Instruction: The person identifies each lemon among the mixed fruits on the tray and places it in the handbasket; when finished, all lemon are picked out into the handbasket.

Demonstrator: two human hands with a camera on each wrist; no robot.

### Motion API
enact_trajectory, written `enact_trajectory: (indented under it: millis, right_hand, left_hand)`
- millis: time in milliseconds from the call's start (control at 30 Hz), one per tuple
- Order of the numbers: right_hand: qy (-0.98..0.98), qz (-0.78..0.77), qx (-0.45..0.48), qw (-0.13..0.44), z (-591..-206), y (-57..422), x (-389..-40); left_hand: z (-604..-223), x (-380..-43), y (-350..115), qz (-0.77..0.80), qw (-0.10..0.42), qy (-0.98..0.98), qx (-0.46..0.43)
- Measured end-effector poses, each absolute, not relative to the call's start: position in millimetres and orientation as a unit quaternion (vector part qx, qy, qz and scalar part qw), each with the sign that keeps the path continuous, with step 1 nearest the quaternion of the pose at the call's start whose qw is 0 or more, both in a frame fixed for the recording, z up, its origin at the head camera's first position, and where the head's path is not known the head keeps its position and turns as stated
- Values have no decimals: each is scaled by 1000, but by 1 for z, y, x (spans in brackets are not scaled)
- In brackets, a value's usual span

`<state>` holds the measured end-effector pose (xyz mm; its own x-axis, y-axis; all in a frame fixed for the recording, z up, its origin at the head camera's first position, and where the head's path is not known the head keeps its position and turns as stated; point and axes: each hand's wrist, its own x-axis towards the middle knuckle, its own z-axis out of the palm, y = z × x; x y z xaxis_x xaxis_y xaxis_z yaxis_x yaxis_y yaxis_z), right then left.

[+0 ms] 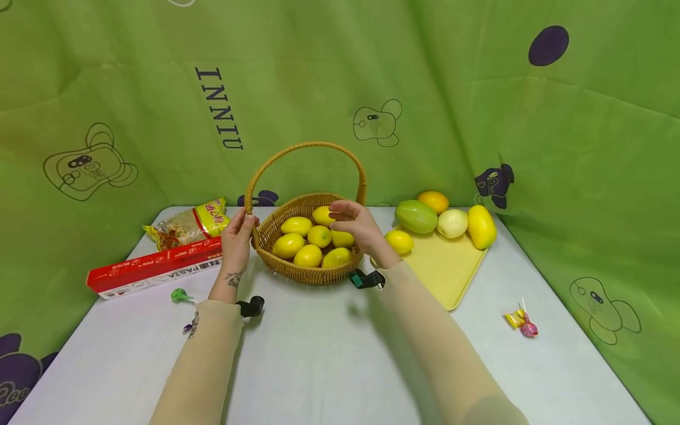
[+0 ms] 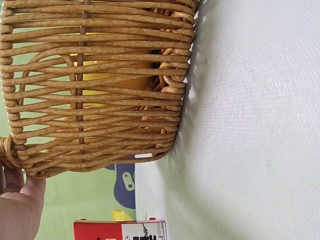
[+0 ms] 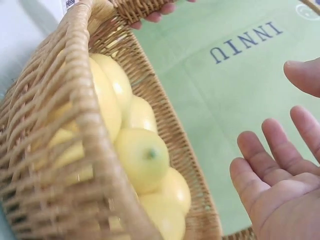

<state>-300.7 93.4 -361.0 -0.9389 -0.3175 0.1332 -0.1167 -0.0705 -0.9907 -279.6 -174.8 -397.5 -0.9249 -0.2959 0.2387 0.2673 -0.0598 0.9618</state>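
Observation:
A wicker basket (image 1: 300,273) with a tall arched handle stands mid-table, holding several yellow lemons (image 1: 319,236). At its left side my left hand (image 1: 236,242) pinches the foot of the handle; the left wrist view shows the thumb and fingers (image 2: 32,192) at the woven rim. My right hand (image 1: 362,229) hovers over the basket's right part, fingers apart. In the right wrist view that hand (image 3: 285,190) holds nothing and is clear of the lemons (image 3: 142,160). It partly hides the lemons behind it in the head view.
Right of the basket, a yellow tray (image 1: 443,277) carries a lemon (image 1: 399,241), a green mango-like fruit (image 1: 416,216) and other fruit. A red pasta box (image 1: 159,268) and a noodle bag (image 1: 191,226) lie left. Lollipops (image 1: 528,329) (image 1: 180,295) lie on both sides.

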Motion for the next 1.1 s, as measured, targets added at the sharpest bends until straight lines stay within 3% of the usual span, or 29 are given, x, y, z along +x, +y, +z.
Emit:
enact_trajectory:
  millis: [600, 800, 1100]
  right_hand:
    - [651, -740, -168, 18, -395, 230, -301]
    - [673, -725, -144, -3, -408, 245, -307]
    - [727, -682, -79, 18, -420, 239, -315]
  left_hand:
    - [-401, -282, -176, -735, 199, -649, 8]
    - [-401, -282, -176, -734, 191, -652, 10]
    - [-400, -280, -176, -730, 190, -656, 12]
